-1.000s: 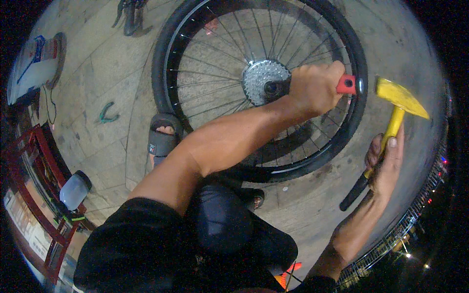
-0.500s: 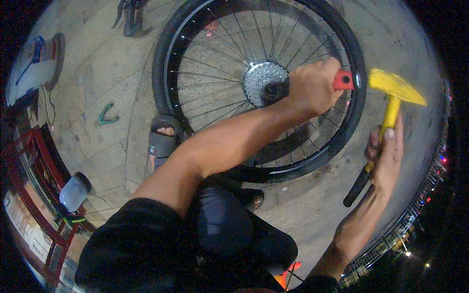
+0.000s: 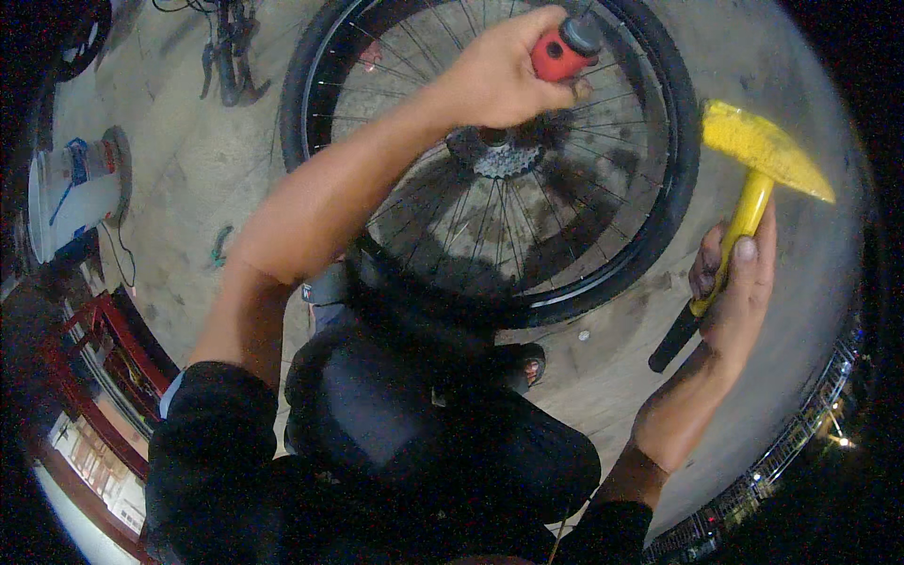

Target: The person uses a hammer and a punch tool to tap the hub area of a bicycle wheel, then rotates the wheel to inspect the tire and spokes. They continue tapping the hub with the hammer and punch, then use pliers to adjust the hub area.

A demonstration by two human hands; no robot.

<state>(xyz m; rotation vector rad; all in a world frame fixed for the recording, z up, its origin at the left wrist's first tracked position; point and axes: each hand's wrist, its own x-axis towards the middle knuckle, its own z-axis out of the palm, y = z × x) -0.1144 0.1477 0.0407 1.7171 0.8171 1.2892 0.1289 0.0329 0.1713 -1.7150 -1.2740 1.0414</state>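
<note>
My left hand (image 3: 504, 75) is closed around a red-handled tool (image 3: 557, 58) with a dark grey end; the rest of the tool is hidden by the hand. It is above the spokes of a bicycle wheel (image 3: 680, 122), over the far side of its silver cassette (image 3: 508, 160). Out to the right, my right hand (image 3: 739, 282) grips a yellow hammer (image 3: 753, 202) partway along its handle. The hammer's head points up and its black grip hangs below my fingers. It is held just right of the black tyre, apart from it.
My knees (image 3: 363, 405) are bent close behind the wheel. Farther left are a white bucket (image 3: 80, 198), a small green-handled tool (image 3: 220, 245) on the paving and a red metal frame (image 3: 118, 348). Dark bicycle parts (image 3: 226, 56) lie at the far left.
My left hand has moved up and to the left with the red-handled tool, from the wheel's right side to above the cassette. The hammer stays in my right hand, nearly in place.
</note>
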